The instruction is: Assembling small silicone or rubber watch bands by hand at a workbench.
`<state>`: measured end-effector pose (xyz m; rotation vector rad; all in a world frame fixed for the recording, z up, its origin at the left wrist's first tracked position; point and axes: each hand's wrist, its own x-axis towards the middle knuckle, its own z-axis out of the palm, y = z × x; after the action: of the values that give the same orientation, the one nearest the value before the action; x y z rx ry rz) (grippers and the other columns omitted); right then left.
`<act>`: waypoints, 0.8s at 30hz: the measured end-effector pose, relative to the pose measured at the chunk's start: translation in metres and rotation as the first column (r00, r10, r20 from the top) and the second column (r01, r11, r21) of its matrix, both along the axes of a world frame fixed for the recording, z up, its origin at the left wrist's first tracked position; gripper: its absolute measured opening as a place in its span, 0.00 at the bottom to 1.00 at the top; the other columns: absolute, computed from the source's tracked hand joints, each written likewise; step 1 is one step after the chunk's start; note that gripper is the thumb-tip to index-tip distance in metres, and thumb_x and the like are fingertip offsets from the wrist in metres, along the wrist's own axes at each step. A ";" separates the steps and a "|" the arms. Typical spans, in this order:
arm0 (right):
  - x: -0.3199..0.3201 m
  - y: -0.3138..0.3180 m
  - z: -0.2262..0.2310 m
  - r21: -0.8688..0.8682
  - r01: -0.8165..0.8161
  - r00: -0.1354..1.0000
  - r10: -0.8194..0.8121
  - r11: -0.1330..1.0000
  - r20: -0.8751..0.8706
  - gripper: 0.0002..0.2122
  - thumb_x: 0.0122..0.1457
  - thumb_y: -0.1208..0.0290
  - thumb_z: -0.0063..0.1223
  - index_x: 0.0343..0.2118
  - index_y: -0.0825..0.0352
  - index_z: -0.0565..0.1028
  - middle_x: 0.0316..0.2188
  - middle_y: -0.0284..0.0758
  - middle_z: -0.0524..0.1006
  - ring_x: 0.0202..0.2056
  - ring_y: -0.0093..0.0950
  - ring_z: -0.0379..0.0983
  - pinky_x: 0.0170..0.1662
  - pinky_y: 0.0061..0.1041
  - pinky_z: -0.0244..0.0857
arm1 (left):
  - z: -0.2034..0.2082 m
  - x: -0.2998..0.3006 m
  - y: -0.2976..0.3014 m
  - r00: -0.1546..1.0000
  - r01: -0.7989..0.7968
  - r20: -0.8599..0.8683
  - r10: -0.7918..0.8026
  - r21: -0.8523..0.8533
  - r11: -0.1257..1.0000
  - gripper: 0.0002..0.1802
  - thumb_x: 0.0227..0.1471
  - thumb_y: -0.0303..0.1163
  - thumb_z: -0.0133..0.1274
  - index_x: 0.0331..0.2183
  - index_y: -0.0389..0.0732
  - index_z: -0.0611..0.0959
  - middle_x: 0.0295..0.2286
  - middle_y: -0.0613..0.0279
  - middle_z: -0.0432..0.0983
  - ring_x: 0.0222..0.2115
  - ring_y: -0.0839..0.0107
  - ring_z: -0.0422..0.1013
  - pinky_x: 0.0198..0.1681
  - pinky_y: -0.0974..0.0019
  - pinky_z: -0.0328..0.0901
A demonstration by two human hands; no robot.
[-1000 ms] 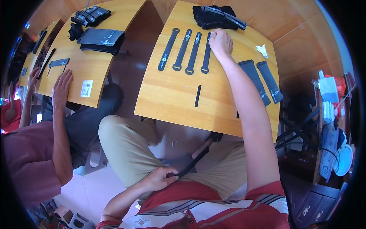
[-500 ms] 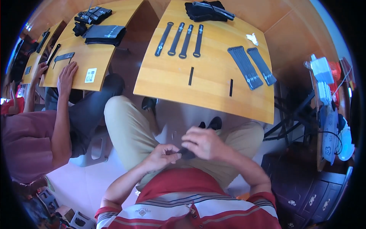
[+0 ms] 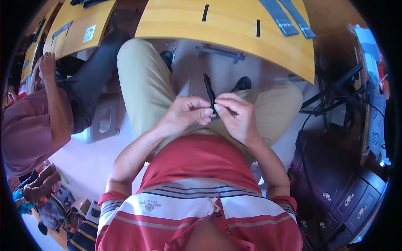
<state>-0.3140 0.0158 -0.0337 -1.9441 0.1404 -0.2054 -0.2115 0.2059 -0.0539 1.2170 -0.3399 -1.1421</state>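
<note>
Over my lap, above my knees, a narrow black strap [image 3: 209, 87] stands up between my two hands, its loose end pointing away toward the table. My left hand [image 3: 189, 113] pinches its lower part between thumb and fingers. Close against it, my right hand [image 3: 237, 113] grips the same spot from the other side. The strap's lower end is mostly hidden by the fingers. On the yellow wooden table [image 3: 176, 19] ahead lie a stack of dark grey straps [image 3: 279, 17] and another grey strap bundle [image 3: 298, 19] beside it.
Two narrow black strips or slots show on the tabletop. To my left a co-worker's arm [image 3: 58, 96] rests by another table [image 3: 79, 31] with a grey strap on it. A dark drawer cabinet [image 3: 335, 184] stands at lower right, beside folding table legs [image 3: 335, 90].
My view has tilted down, so the far tabletop is out of sight. My hands have come together, and the strap now points up from them. The co-worker's hands have drawn back toward the table edge.
</note>
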 end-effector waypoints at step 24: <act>-0.011 0.001 -0.011 -0.127 -0.265 0.963 0.269 0.956 0.014 0.05 0.57 0.80 0.61 0.36 0.74 0.80 0.43 0.45 0.81 0.37 0.37 0.82 0.39 0.29 0.75 | -0.013 -0.010 0.019 0.987 -0.048 -0.158 0.041 -0.040 0.998 0.08 0.58 0.25 0.61 0.37 0.33 0.80 0.33 0.61 0.80 0.33 0.76 0.78 0.39 0.72 0.75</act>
<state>-0.3250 0.0172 -0.0445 -2.0587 -0.1601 -0.0659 -0.2219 0.2253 -0.0665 1.0838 -0.2162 -1.1781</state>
